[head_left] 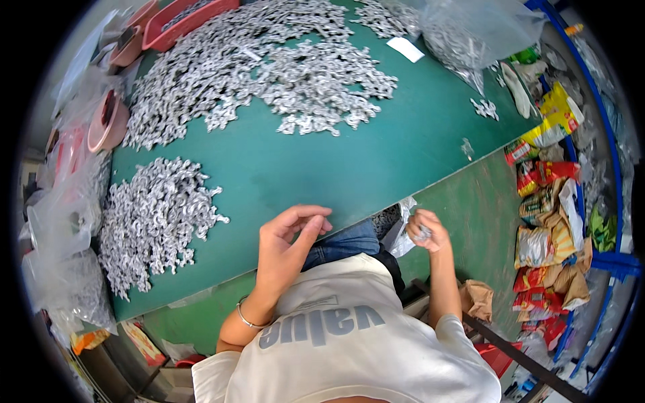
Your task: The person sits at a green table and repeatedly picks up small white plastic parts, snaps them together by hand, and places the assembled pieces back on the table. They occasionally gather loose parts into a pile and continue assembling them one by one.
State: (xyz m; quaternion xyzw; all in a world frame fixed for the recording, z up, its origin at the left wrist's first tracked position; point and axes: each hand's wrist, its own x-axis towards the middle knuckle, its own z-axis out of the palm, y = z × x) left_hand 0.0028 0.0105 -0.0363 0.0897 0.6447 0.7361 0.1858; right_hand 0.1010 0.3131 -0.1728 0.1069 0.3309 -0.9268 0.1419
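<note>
My left hand (287,243) hovers at the near edge of the green table (322,168). Its fingers are loosely bent and apart from the thumb, with nothing seen between them. My right hand (430,230) is closed past the table edge, to the right of my lap. A small silvery-grey metal part (423,233) shows in its fingers; how many it holds I cannot tell. Just left of that hand, a whitish plastic bag (403,235) stands open with dark grey pieces inside, partly under the table edge. A pile of small grey metal parts (158,218) lies to the left of my left hand.
A larger heap of grey metal parts (269,74) spreads over the table's far side. Pink bins (109,124) and clear bags (70,235) line the left edge. A filled clear bag (463,37) and a white card (405,49) lie far right. Colourful sacks (537,245) hang along a blue rack.
</note>
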